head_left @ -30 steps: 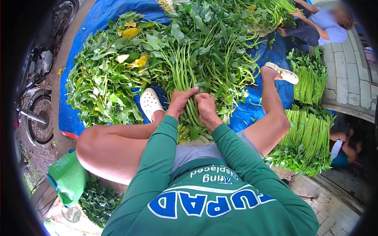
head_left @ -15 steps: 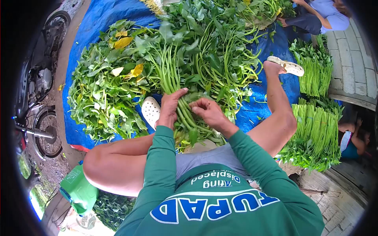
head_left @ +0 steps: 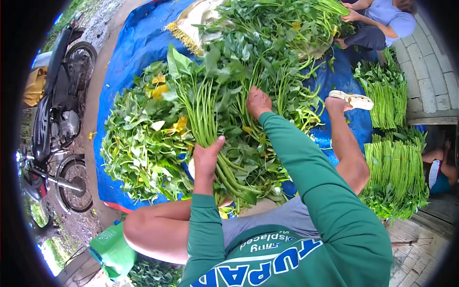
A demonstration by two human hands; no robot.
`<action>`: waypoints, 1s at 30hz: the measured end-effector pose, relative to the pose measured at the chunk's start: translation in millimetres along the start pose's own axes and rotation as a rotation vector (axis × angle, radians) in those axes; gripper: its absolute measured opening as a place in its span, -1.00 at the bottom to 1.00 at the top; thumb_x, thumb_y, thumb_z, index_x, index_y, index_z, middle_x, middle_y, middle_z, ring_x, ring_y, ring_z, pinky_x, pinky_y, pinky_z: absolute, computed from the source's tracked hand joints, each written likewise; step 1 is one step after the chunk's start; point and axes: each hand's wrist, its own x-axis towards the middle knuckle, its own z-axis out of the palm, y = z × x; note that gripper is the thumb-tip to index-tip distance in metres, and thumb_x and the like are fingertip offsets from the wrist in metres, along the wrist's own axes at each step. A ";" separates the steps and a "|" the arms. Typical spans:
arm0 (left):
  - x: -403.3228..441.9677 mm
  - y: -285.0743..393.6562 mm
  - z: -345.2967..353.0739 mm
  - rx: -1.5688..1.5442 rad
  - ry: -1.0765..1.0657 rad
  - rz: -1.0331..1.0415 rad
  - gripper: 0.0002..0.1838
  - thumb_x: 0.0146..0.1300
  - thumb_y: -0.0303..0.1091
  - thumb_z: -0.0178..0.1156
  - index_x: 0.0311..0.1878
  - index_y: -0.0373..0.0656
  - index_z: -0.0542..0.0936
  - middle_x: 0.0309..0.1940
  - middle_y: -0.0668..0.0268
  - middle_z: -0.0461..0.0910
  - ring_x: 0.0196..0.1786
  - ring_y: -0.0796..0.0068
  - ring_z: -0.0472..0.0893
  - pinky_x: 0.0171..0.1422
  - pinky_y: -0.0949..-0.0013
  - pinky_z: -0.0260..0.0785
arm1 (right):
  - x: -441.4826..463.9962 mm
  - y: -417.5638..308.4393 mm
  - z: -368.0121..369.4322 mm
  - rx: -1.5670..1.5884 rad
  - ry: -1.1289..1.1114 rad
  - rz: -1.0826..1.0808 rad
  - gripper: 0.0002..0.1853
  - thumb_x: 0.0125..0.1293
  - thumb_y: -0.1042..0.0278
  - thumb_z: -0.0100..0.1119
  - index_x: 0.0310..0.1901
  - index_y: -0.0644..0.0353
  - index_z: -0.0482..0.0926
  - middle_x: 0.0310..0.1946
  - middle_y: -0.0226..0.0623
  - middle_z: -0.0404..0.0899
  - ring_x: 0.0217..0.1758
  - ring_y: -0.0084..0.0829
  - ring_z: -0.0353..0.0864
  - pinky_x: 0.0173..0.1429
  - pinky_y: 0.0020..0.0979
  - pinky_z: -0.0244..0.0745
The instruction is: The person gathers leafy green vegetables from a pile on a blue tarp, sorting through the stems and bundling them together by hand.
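A bunch of long green stems with broad leaves (head_left: 203, 112) is in my left hand (head_left: 208, 158), whose fingers wrap round the stems, thumb on top. The cut ends of the bunch point down toward my lap. Farther forward and to the right, my right hand (head_left: 258, 101) is closed at some stems in the big leafy pile (head_left: 239, 52); what its fingers hold is partly hidden by leaves. Another heap of leaves with some yellow ones (head_left: 138, 153) lies to the left on the blue tarp (head_left: 117, 79).
Tied bundles of greens (head_left: 394, 167) are stacked at the right. Another person (head_left: 382, 21) handles stems at the upper right, and part of one more person (head_left: 442, 170) shows at the right edge. A motorcycle (head_left: 60, 110) stands left, above a green jug (head_left: 112, 251).
My right hand has left the held bunch and reached forward into the leafy pile. My left hand still holds its bunch. The view has shifted, showing more of the motorcycle.
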 end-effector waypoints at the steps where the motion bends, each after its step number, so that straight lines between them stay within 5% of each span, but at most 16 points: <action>1: 0.2 0.1 3.6 -0.044 -0.015 -0.031 -0.48 0.27 -0.33 0.59 0.23 -0.24 0.62 0.03 0.29 0.73 -0.01 0.48 0.66 0.15 0.37 0.53 | 5.4 0.6 -9.5 0.005 -0.077 0.064 -0.76 0.34 0.38 0.17 -0.01 0.22 0.67 0.04 0.11 0.74 0.10 0.19 0.75 0.19 0.08 0.66; 3: 3.1 1.8 8.4 -0.074 -0.023 -0.072 -0.46 0.27 -0.32 0.59 0.24 -0.25 0.61 0.02 0.30 0.73 -0.02 0.48 0.66 0.13 0.36 0.53 | 11.4 1.4 -33.7 0.114 -0.155 0.201 -0.68 0.34 0.31 0.20 0.06 0.25 0.68 0.12 0.22 0.72 0.20 0.24 0.72 0.30 0.06 0.63; 6: 2.8 6.6 10.5 -0.093 -0.013 -0.085 -0.49 0.26 -0.31 0.60 0.20 -0.26 0.63 -0.03 0.31 0.73 -0.08 0.50 0.66 0.08 0.37 0.53 | 11.1 27.4 -79.0 0.348 -0.011 0.110 -0.70 0.36 0.28 0.28 0.05 0.24 0.69 0.02 0.02 0.79 0.06 0.03 0.80 0.18 -0.02 0.67; 9: 7.1 2.8 10.2 -0.097 -0.040 -0.095 -0.53 0.24 -0.31 0.61 0.15 -0.25 0.67 -0.08 0.32 0.75 -0.13 0.50 0.67 0.05 0.38 0.52 | -12.8 60.6 -175.1 1.009 -0.221 0.247 -0.62 0.41 0.30 0.40 0.21 0.17 0.68 -0.11 -0.51 0.72 -0.15 -0.59 0.67 -0.15 -0.37 0.58; 10: 6.6 2.2 12.2 -0.108 -0.053 -0.087 -0.51 0.24 -0.31 0.61 0.17 -0.26 0.66 -0.06 0.31 0.75 -0.11 0.49 0.68 0.07 0.36 0.54 | -29.9 54.9 -212.8 1.100 -0.219 0.293 -0.58 0.43 0.35 0.38 0.29 0.14 0.64 -0.12 -0.52 0.72 -0.18 -0.63 0.67 -0.20 -0.52 0.55; 15: -5.3 10.2 31.1 -0.123 -0.081 -0.039 -0.54 0.28 -0.34 0.57 0.17 -0.27 0.66 -0.05 0.29 0.75 -0.09 0.48 0.69 0.07 0.34 0.57 | -87.1 62.7 -270.2 0.808 0.203 -0.054 -0.55 0.53 0.45 0.21 0.42 0.13 0.56 -0.16 -0.42 0.67 -0.20 -0.56 0.66 -0.20 -0.43 0.59; 19: -18.3 9.6 39.3 -0.163 -0.168 -0.081 -0.53 0.30 -0.36 0.55 0.21 -0.31 0.63 -0.07 0.27 0.76 -0.15 0.44 0.72 -0.02 0.33 0.61 | -98.5 96.6 -268.1 0.687 0.034 0.014 -0.47 0.58 0.48 0.10 0.53 0.00 0.50 -0.21 -0.39 0.59 -0.28 -0.55 0.61 -0.25 -0.43 0.61; 25: -21.6 2.2 43.4 -0.145 -0.225 -0.051 -0.57 0.30 -0.36 0.55 0.17 -0.28 0.66 -0.06 0.29 0.75 -0.15 0.46 0.72 -0.03 0.34 0.60 | -123.5 108.8 -263.0 0.647 0.070 0.095 -0.51 0.50 0.44 0.22 0.44 0.21 0.54 -0.20 -0.34 0.70 -0.28 -0.55 0.66 -0.24 -0.49 0.70; 30: -11.2 -43.7 46.1 -0.283 -0.221 -0.061 -0.58 0.29 -0.30 0.59 0.12 -0.23 0.68 -0.12 0.35 0.74 -0.18 0.50 0.68 -0.07 0.35 0.56 | -157.5 55.6 -275.0 0.500 0.225 -0.052 -0.65 0.42 0.41 0.29 0.19 0.31 0.69 -0.29 -0.26 0.76 -0.23 -0.44 0.75 -0.10 -0.30 0.67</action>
